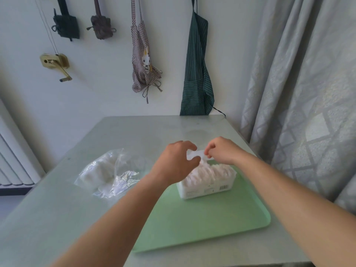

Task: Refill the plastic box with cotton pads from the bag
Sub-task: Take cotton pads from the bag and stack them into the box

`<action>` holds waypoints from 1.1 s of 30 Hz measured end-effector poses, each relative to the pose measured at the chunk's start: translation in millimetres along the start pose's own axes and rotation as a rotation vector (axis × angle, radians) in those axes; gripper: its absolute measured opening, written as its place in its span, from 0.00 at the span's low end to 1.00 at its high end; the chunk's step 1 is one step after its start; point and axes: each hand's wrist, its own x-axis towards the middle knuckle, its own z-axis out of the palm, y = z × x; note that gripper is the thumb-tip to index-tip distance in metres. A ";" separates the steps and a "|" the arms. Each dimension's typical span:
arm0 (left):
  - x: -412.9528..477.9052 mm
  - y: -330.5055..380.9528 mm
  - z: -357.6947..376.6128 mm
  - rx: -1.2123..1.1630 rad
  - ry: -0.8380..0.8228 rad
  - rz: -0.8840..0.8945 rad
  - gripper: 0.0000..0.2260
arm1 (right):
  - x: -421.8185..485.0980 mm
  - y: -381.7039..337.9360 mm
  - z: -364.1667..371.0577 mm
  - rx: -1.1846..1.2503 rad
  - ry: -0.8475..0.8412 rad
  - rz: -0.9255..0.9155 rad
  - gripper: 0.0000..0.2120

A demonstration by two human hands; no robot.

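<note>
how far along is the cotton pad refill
Mostly done: the plastic box on the green tray is packed with pads. In hand: left hand and right hand hold a white piece over it. Left: whatever remains in the bag.

Grey table [134, 135] bears bag [109, 174], green tray [202, 224].

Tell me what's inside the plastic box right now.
The plastic box on the green tray holds a packed row of upright white cotton pads. The left hand covers its far left end, so that part is hidden.
</note>
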 end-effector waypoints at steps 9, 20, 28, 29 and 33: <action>-83.4 -25.3 -64.4 0.243 0.159 -0.108 0.18 | -75.4 -69.7 33.5 0.229 -0.229 -0.267 0.12; -143.0 -67.5 -59.4 -0.084 0.277 -0.330 0.06 | -79.0 -118.6 128.0 -0.116 -0.292 -0.451 0.18; -149.7 -91.6 -69.9 -0.620 0.351 -0.403 0.09 | -37.2 -127.0 151.7 -0.023 -0.292 -0.422 0.09; -147.1 -108.0 -72.2 -0.592 0.456 -0.483 0.08 | -27.5 -126.9 159.0 -0.016 -0.290 -0.402 0.11; -137.8 -169.6 -71.6 -0.506 0.604 -0.746 0.07 | -7.1 -139.0 177.0 -0.002 -0.219 -0.403 0.16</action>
